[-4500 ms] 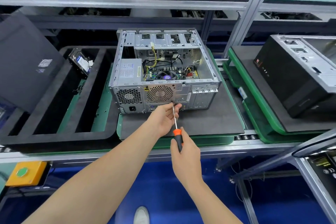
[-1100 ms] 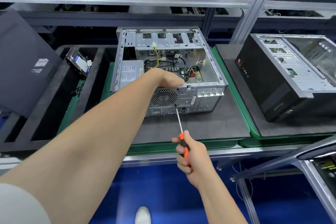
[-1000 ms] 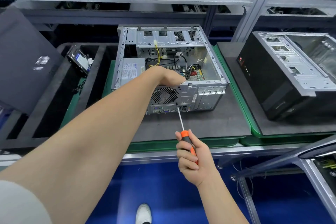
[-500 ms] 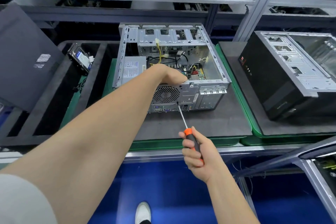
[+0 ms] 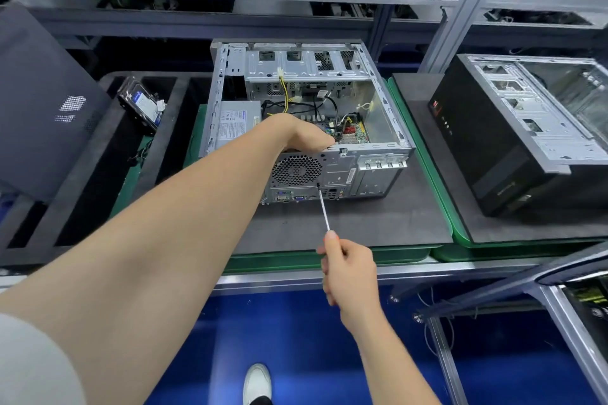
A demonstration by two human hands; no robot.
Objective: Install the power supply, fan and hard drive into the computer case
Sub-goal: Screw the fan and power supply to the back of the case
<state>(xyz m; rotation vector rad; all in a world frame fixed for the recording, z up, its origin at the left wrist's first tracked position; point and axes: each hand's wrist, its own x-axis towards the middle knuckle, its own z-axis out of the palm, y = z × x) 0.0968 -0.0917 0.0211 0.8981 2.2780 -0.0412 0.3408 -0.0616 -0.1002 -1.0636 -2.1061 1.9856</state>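
Two bare hands worked at the open computer case (image 5: 378,154), which lay on its side on a dark mat (image 5: 378,227) in the centre of the frame. The left hand (image 5: 301,135) reached over the case's near top edge and dipped inside, just behind the round fan grille (image 5: 297,170); its fingers were hidden within the case, so whether they were spread or gripping could not be told. The right hand (image 5: 348,270), lower centre, was curled tight around the handle of a screwdriver (image 5: 323,209) (only a sliver of orange showed above the fist), fingers pressed together around it. The thin shaft ran up and left, its tip touching the rear panel just below and right of the grille.

Inside the case, the power supply (image 5: 235,120) sat in the left rear corner with its label upward. The hard drive (image 5: 143,105) lay apart from the case, leaning in a slot of the black foam tray (image 5: 82,194) at the left of the frame. A dark side panel (image 5: 42,102) stood propped at the far left, and a second black case (image 5: 513,148) rested on another mat at the right.
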